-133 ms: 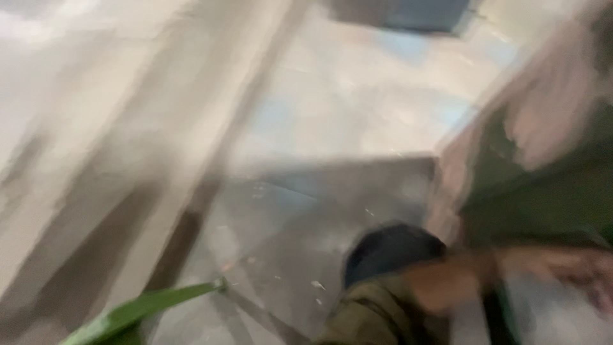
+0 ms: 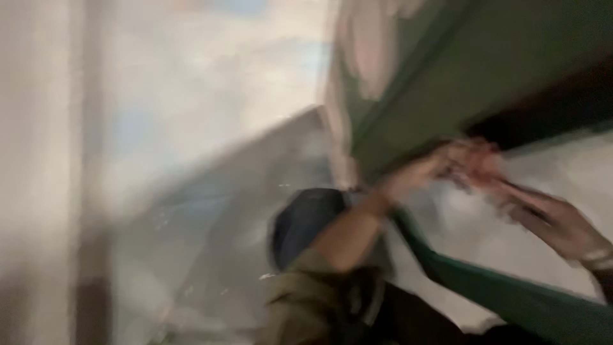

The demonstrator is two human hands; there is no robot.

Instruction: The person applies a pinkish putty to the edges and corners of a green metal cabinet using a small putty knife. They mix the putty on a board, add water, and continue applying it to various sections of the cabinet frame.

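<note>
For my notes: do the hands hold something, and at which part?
Cannot be told: left hand and right hand meet under the green edge, but blur hides any grip.

Our left hand (image 2: 447, 167) and right hand (image 2: 562, 227) meet at the lower edge of a dark green panel (image 2: 460, 83), seen through heavy motion blur. Whether our fingers hold anything, we cannot tell. A green bar (image 2: 511, 291) slants below our wrists, a dark shoe (image 2: 303, 220) rests on the grey floor (image 2: 191, 211), and an olive sleeve (image 2: 300, 300) covers our left forearm.
</note>
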